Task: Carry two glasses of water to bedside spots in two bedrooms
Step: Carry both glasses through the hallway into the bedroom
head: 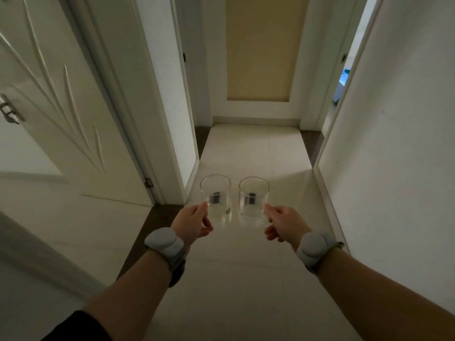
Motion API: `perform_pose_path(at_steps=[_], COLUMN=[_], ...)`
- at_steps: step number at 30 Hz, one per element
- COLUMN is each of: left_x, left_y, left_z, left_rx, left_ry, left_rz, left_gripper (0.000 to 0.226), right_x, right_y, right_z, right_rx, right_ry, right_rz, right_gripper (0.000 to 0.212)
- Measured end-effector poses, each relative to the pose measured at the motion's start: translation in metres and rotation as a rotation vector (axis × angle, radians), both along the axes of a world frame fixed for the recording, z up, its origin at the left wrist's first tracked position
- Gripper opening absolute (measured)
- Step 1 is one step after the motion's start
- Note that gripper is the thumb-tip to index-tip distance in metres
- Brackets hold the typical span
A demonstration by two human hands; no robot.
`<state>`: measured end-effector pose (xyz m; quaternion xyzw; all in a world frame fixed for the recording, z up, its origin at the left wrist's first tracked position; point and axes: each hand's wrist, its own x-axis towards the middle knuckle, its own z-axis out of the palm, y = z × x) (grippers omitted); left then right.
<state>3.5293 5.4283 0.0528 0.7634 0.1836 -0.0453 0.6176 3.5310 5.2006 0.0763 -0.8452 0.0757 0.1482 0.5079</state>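
Two clear glasses, each partly filled with water, are held upright side by side in front of me over a pale tiled hallway floor. My left hand (193,221) grips the left glass (218,200) from its left side. My right hand (283,225) grips the right glass (252,201) from its right side. The two glasses stand a small gap apart and do not touch. Each wrist wears a grey band.
A narrow hallway runs ahead to a white-framed yellowish panel (258,52) at its end. A white carved door (56,114) with a metal handle stands close on the left. Openings show at the far left (194,77) and far right (344,77). A white wall (394,143) lines the right.
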Motion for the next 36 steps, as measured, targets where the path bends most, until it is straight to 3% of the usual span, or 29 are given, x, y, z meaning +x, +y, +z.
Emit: perform_pose_path(at_steps=[11, 26, 36], left_x=[0.177, 0.447, 0.606], left_y=[-0.014, 0.039, 0.021], left_z=[0.004, 0.017, 0.012], left_rx=[-0.036, 0.082, 0.064], left_ry=[-0.013, -0.016, -0.023], left_rz=[0.103, -0.087, -0.025], left_gripper=[0.040, 0.039, 0.036], right_x=[0.193, 0.441, 0.615], right_y=[-0.012, 0.037, 0.019], right_z=[0.017, 0.016, 0.006], right_rx=[0.016, 0.017, -0.002], right_ry=[-0.005, -0.020, -0.006], right_rz=[0.073, -0.044, 0.030], right_gripper=[0.039, 0.038, 0.039])
